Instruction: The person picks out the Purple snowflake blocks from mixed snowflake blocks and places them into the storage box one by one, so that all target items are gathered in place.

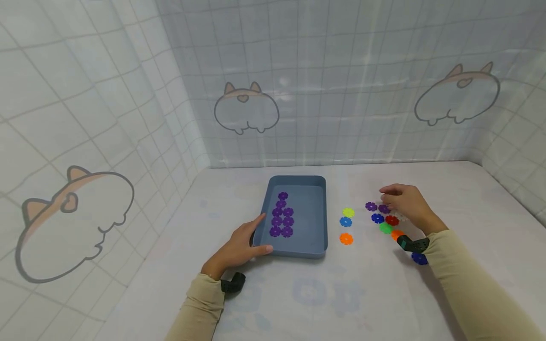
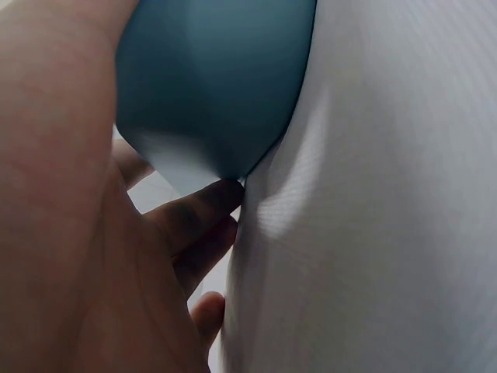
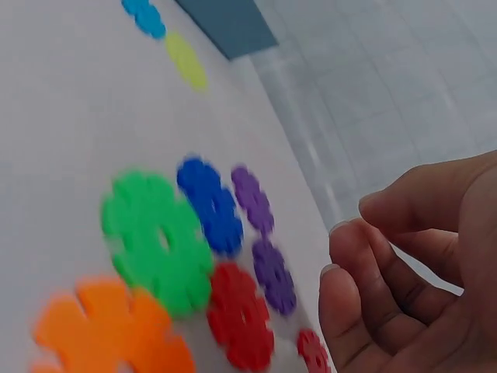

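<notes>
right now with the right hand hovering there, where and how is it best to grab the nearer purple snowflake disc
Probably pinch the purple snowflake disc across its notched rim, coming straight down from above. It lies flat on the table, so only the thin edge offers a grip. The right hand is already over it. A red disc and a blue disc crowd the near side, so fingertips fit best at its left and far edges.

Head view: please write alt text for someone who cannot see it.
A left hand rests on the near left corner of a blue tray holding eight purple discs. The right hand hovers over loose coloured discs on the white table, fingers curled, holding nothing visible.
</notes>
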`<state>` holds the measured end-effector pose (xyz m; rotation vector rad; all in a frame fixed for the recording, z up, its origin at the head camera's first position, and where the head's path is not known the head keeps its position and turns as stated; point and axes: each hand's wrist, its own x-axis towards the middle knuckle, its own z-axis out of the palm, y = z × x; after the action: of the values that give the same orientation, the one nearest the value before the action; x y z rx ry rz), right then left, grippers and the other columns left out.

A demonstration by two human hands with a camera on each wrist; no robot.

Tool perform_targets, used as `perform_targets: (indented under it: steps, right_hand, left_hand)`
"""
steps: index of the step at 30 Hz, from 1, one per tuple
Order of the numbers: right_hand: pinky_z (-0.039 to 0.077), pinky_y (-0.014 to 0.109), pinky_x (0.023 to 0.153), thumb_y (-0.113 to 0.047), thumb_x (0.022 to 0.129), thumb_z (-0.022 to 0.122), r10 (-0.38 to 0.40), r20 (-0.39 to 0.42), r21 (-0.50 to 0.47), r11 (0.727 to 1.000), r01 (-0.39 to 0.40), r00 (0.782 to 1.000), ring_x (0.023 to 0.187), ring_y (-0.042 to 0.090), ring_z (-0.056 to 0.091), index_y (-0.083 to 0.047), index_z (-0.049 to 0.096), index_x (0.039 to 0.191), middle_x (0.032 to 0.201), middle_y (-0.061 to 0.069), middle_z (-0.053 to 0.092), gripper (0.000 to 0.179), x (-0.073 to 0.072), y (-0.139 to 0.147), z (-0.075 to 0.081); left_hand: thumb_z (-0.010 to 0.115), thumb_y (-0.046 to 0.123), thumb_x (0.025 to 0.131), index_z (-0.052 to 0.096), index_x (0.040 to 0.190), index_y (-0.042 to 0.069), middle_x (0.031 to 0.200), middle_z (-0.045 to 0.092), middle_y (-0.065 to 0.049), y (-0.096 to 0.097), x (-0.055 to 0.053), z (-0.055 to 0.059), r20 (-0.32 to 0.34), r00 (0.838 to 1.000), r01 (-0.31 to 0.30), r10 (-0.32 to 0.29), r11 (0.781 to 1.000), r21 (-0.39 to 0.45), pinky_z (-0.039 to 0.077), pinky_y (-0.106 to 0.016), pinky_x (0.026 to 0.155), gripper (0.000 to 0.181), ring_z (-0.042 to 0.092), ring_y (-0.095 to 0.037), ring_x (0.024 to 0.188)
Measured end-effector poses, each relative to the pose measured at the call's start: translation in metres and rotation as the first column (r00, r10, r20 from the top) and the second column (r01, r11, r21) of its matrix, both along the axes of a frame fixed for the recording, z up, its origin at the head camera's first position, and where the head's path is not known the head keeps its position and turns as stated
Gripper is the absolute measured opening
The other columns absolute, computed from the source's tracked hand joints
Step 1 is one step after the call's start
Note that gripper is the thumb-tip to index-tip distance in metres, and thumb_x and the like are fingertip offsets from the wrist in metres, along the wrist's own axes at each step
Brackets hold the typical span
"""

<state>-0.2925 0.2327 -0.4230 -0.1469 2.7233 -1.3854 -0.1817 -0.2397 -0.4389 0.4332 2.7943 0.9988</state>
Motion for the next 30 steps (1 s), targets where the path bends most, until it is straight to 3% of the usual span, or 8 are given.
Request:
perform_targets:
  steps: [7, 14, 17, 30]
  right_hand:
    - [0.053, 0.029, 0.075, -0.024, 0.103, 0.058, 0.008, -0.003, 0.0, 1.0, -0.008, 1.0, 0.091, 0.029, 0.058, 0.002, 0.061, 0.131, 0.111, 0.02, 0.062, 0.038, -0.003, 0.015, -0.001]
    - [0.046, 0.054, 0.097, -0.024, 0.103, 0.057, 0.074, 0.036, 0.103, 0.992, -0.077, 0.997, 0.108, 0.037, 0.055, 0.0, 0.061, 0.133, 0.126, 0.024, 0.06, 0.039, -0.006, 0.02, -0.008]
    - [0.044, 0.059, 0.099, -0.022, 0.102, 0.058, 0.103, 0.061, 0.13, 0.985, -0.11, 0.993, 0.114, 0.04, 0.053, 0.0, 0.06, 0.134, 0.13, 0.025, 0.058, 0.039, -0.008, 0.02, -0.01]
    - [0.049, 0.056, 0.092, -0.016, 0.097, 0.065, 0.201, 0.033, 0.267, 0.942, -0.202, 0.979, 0.098, 0.032, 0.061, 0.006, 0.065, 0.123, 0.11, 0.018, 0.067, 0.034, -0.011, 0.015, -0.01]
  left_hand:
    - [0.069, 0.061, 0.087, 0.016, 0.162, 0.032, 0.163, 0.024, -0.004, 0.0, -0.001, 0.0, -0.001, 1.0, -0.003, 0.003, 1.0, 0.002, 0.022, -0.061, 0.115, 0.097, 0.023, -0.03, 0.148]
    - [0.069, 0.062, 0.086, 0.016, 0.162, 0.03, 0.163, 0.025, -0.005, 0.0, 0.0, 0.002, 0.009, 1.0, -0.008, 0.008, 1.0, -0.002, 0.021, -0.062, 0.115, 0.098, 0.023, -0.032, 0.148]
    - [0.069, 0.062, 0.087, 0.016, 0.162, 0.03, 0.163, 0.025, -0.005, 0.0, 0.0, 0.001, 0.012, 1.0, -0.011, 0.011, 1.0, -0.004, 0.021, -0.062, 0.115, 0.098, 0.023, -0.032, 0.148]
    - [0.07, 0.06, 0.087, 0.017, 0.162, 0.029, 0.163, 0.025, -0.006, 0.001, -0.001, 0.0, 0.004, 1.0, -0.014, 0.014, 1.0, -0.002, 0.021, -0.062, 0.115, 0.097, 0.023, -0.033, 0.148]
